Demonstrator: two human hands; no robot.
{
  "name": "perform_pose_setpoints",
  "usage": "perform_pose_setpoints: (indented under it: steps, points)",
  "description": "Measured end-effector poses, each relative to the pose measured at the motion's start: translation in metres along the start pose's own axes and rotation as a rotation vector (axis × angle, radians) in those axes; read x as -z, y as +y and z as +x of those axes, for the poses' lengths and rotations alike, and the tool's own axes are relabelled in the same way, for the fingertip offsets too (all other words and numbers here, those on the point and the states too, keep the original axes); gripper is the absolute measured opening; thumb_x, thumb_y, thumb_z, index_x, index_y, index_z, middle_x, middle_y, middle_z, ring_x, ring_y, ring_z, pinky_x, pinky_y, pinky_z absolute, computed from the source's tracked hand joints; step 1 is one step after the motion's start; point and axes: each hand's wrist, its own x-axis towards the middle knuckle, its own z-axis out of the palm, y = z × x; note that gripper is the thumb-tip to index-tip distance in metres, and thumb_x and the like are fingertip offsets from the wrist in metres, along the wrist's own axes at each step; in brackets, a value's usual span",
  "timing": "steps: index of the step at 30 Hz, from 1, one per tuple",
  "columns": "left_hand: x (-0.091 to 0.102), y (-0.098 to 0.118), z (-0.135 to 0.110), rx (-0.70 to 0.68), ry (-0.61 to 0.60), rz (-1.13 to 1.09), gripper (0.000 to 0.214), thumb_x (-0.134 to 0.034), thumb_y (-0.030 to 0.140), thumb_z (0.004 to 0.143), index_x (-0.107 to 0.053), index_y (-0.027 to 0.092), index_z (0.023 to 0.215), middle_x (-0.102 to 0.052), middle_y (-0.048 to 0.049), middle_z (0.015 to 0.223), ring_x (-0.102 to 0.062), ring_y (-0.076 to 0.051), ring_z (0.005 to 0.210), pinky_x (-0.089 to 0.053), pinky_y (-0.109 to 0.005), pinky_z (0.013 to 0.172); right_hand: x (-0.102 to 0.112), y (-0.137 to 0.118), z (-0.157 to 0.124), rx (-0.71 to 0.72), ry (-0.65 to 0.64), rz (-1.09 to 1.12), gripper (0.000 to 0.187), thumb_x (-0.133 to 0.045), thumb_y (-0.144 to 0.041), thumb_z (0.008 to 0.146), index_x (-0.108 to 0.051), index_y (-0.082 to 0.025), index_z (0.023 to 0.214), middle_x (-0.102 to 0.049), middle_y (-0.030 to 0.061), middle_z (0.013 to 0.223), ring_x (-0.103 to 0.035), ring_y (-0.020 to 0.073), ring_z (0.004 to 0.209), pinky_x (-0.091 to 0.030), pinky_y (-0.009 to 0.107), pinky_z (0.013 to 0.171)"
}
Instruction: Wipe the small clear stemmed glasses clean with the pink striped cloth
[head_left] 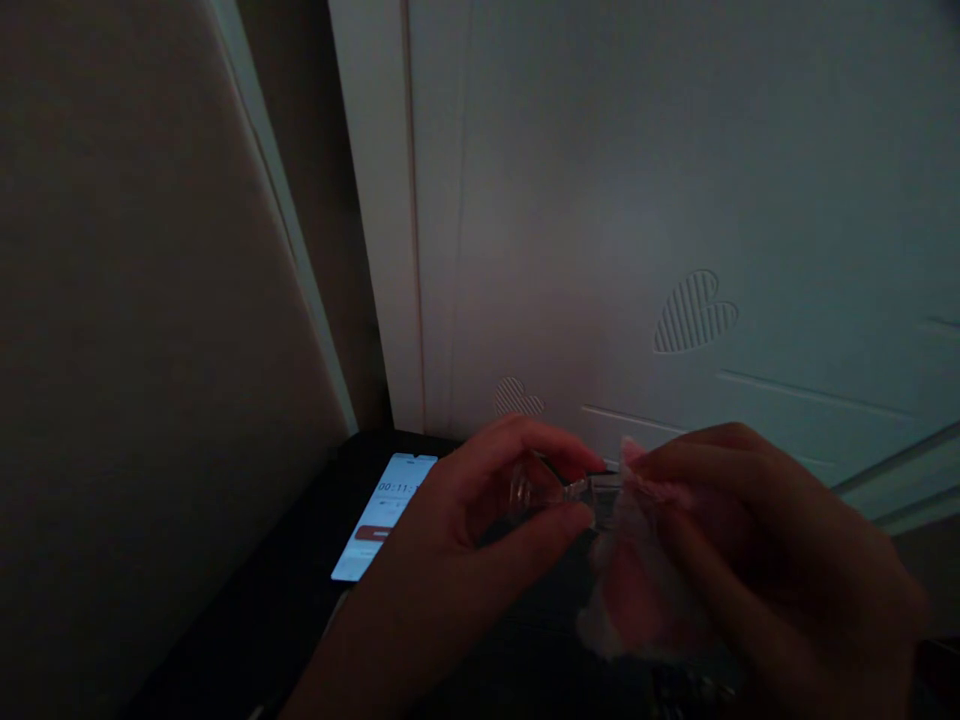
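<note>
My left hand (pixel 480 535) is closed around a small clear, shiny object (pixel 602 492), narrow in the middle and lying sideways between thumb and fingers. Whether it is glass or plastic I cannot tell. Pinched in my right hand (pixel 787 560) is a soft pink and white cloth (pixel 637 595) with fuzzy edges. Its upper part meets the right end of the clear object and hides that end. The rest of the cloth hangs below my right fingers.
A lit phone (pixel 375 535) showing a timer lies on the dark surface (pixel 277 610), partly behind my left hand. Behind stands a pale panel (pixel 555 220) with raised hearts. A plain wall (pixel 150 300) rises at the left. The light is dim.
</note>
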Motion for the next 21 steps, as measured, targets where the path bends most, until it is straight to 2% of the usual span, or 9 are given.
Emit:
perform_pose_setpoints:
  steps: [4,8,15,21]
  points:
    - [0.0006,0.0040,0.0009,-0.029,-0.027,0.043,0.018,-0.059,0.012,0.081,-0.064,0.022,0.094,-0.060,0.0000,0.089,-0.056,-0.014,0.081,-0.046,-0.025,0.072,0.0019,0.0052,0.0012,0.065,-0.036,0.010,0.022,-0.058,-0.014,0.078,-0.062,-0.029,0.094,-0.060,-0.0001,0.081,-0.059,0.0129,0.066,-0.045,0.022,0.048]
    - [0.0016,0.0042,0.0008,-0.067,-0.022,0.095,0.024,-0.061,0.007,0.078,-0.066,0.023,0.096,-0.059,0.0014,0.088,-0.054,-0.011,0.075,-0.046,-0.022,0.068,0.0035,0.0074,0.0014,0.041,-0.039,0.019,0.020,-0.058,-0.015,0.078,-0.062,-0.028,0.093,-0.060,0.0001,0.081,-0.059,0.0132,0.068,-0.045,0.022,0.048]
    - [0.0009,-0.0002,-0.0013,-0.154,0.005,0.295,0.028,-0.059,0.010,0.079,-0.062,0.027,0.102,-0.061,0.0010,0.095,-0.058,-0.015,0.085,-0.047,-0.027,0.074,0.0064,0.0101,0.0013,0.056,-0.046,0.004,0.020,-0.059,-0.015,0.077,-0.062,-0.027,0.092,-0.060,0.0006,0.081,-0.059,0.0142,0.068,-0.047,0.023,0.050]
    - [-0.0041,0.0020,-0.0009,-0.201,0.066,0.482,0.020,-0.061,0.011,0.075,-0.061,0.021,0.093,-0.062,-0.0012,0.089,-0.058,-0.016,0.082,-0.046,-0.029,0.074,0.0070,0.0088,0.0017,0.058,-0.044,-0.037,0.019,-0.059,-0.013,0.077,-0.062,-0.023,0.093,-0.060,0.0008,0.083,-0.060,0.0136,0.071,-0.048,0.022,0.053]
